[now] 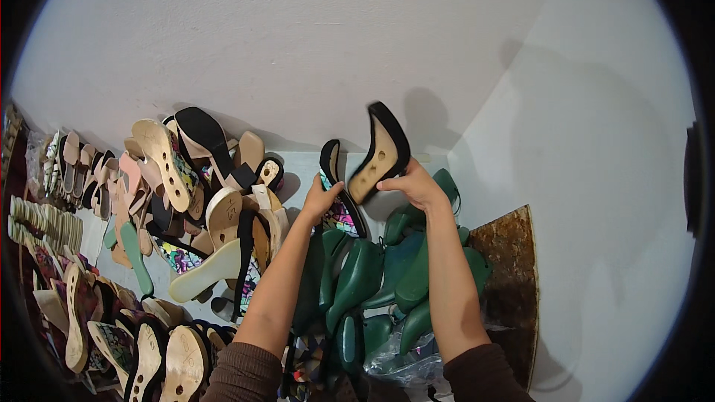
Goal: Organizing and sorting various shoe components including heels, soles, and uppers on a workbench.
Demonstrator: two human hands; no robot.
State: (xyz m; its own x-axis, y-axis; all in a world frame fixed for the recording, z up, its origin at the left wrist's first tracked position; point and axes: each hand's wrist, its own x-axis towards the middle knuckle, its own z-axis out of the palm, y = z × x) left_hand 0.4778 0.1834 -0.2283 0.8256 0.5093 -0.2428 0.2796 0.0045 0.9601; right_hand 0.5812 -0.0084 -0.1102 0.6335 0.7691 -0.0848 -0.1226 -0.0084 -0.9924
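My left hand (320, 198) grips a wedge shoe sole with a bright patterned side (342, 217) and black edging, its fingers closed around the middle. Just right of it, my right hand (421, 187) pinches the lower part of a second wedge sole (381, 155), which stands tilted with its beige, holed face showing and a black rim. The two soles are held side by side and apart, above a heap of green shoe lasts (357, 272).
Left lies a pile of wooden soles (161, 156), black soles (202, 134) and sandal parts; more soles (186, 365) fill the lower left. Clear plastic wrap (402, 365) lies under the lasts. A rusty brown panel (510, 275) stands right, against white walls (313, 37).
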